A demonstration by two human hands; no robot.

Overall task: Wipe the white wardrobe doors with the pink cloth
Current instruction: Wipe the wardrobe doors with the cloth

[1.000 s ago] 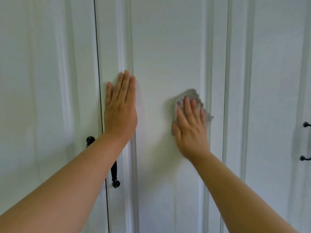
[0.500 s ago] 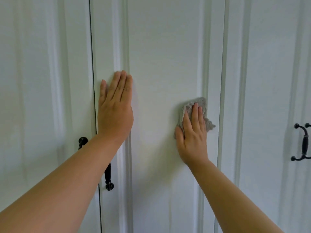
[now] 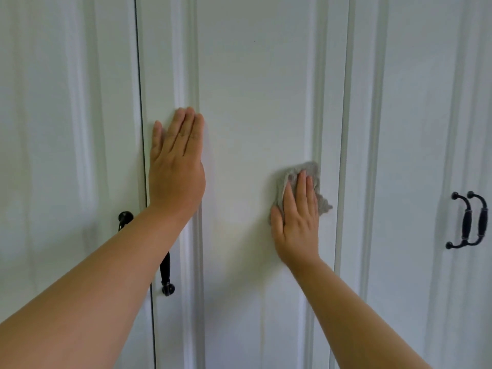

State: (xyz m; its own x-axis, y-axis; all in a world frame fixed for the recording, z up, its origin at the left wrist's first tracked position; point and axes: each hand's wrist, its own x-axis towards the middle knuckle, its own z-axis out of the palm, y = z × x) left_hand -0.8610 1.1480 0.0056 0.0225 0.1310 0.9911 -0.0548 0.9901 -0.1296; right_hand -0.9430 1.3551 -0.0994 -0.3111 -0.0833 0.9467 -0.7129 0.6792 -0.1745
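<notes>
White panelled wardrobe doors fill the view; the middle door (image 3: 253, 89) is right in front of me. My left hand (image 3: 175, 166) lies flat against that door's left moulding, fingers straight and pointing up. My right hand (image 3: 296, 219) presses the crumpled cloth (image 3: 306, 173), which looks greyish-pink here, flat against the door's centre panel near its right moulding. The fingers are straight over the cloth, and its edges stick out above and to the right of them.
A black handle (image 3: 166, 272) sits on the middle door's left edge, partly behind my left forearm. Two black handles (image 3: 472, 222) are on the doors at the far right. A dark gap (image 3: 141, 102) separates the left door from the middle one.
My right hand has slid the cloth down and to the right across the panel. The view has shifted right, bringing both right-hand handles into sight. My left hand stays flat on the door.
</notes>
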